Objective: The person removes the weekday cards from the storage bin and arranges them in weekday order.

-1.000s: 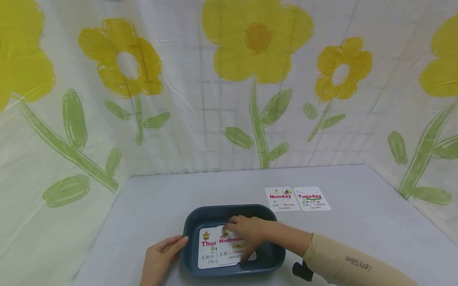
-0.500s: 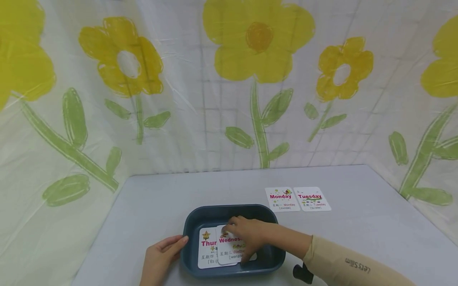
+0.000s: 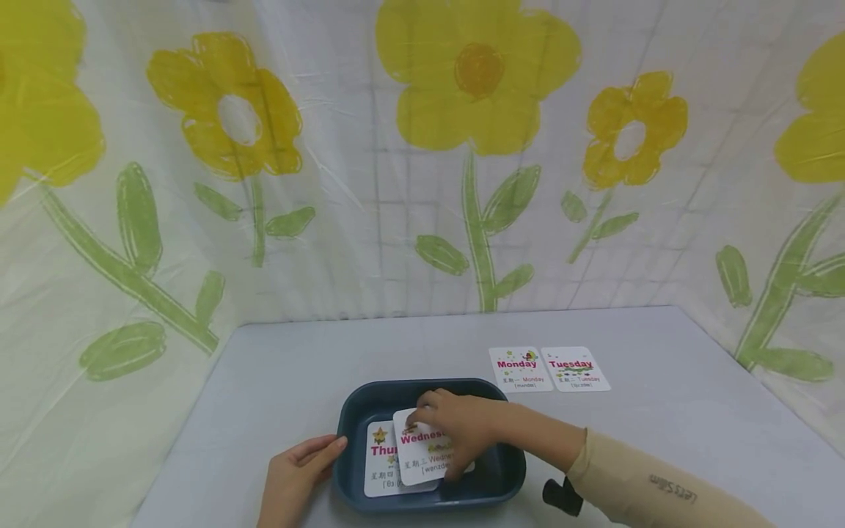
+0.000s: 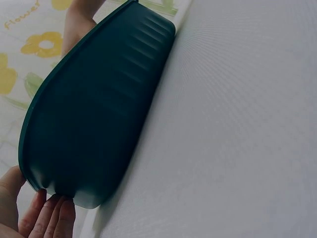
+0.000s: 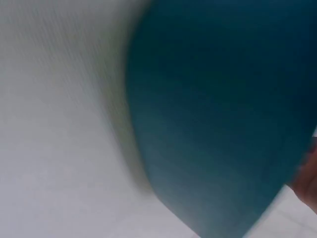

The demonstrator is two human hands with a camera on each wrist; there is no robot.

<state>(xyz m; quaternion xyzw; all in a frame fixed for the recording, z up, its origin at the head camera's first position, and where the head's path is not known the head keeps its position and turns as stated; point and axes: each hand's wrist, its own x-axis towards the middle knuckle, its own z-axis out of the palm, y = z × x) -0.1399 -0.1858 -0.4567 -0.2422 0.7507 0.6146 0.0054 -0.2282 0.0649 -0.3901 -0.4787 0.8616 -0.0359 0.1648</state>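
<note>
A dark teal plastic tray stands near the front of the table. My left hand pinches its left rim, thumb above and fingers under; the left wrist view shows those fingers against the outer wall. Inside the tray my right hand grips the Wednesday card by its edges, fingers at the top and thumb at the lower right. That card is tilted and covers part of the Thursday card. In the right wrist view the tray's wall hides most of the hand.
On the table behind the tray, the Monday card and the Tuesday card lie side by side. A white curtain with yellow flowers hangs at the back. A black strap piece hangs by the right sleeve.
My right hand has raised the Wednesday card slightly and tilted it, shifting it a little up and left over the Thursday card. The left hand and tray have stayed put.
</note>
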